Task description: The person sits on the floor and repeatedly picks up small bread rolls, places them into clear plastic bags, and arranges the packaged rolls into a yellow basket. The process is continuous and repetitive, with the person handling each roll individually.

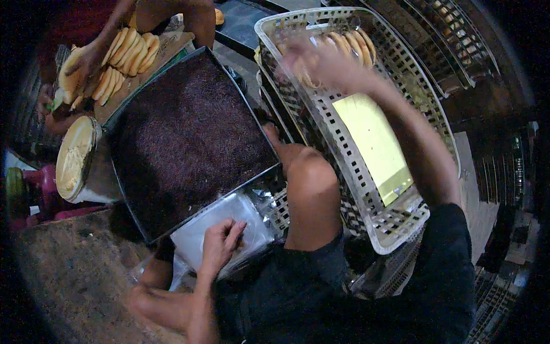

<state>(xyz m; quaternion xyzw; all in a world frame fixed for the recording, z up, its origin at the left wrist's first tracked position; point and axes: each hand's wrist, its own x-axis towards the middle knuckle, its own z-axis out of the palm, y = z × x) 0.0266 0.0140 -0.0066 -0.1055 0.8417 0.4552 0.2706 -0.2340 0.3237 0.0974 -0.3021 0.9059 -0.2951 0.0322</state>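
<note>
My left hand (pixel 220 241) is closed, fingers curled, on a stack of clear plastic bags (pixel 189 243); whether it pinches one I cannot make out. The bags lie below a large square tray (pixel 189 137) full of dark brown granules. My right hand (pixel 312 63) is reached into a long white plastic basket (pixel 382 241), blurred over a row of filled buns (pixel 352 46) at its far end; I cannot tell what it holds. A yellow sheet (pixel 369 149) lies in the basket below that hand.
A co-worker's hand (pixel 83 66) holds split buns among bun stacks (pixel 129 51) on a board at upper left. A tub of pale cream (pixel 77 160) stands left of the square tray. Dark trays (pixel 240 26) lie behind; racks (pixel 498 178) line the right.
</note>
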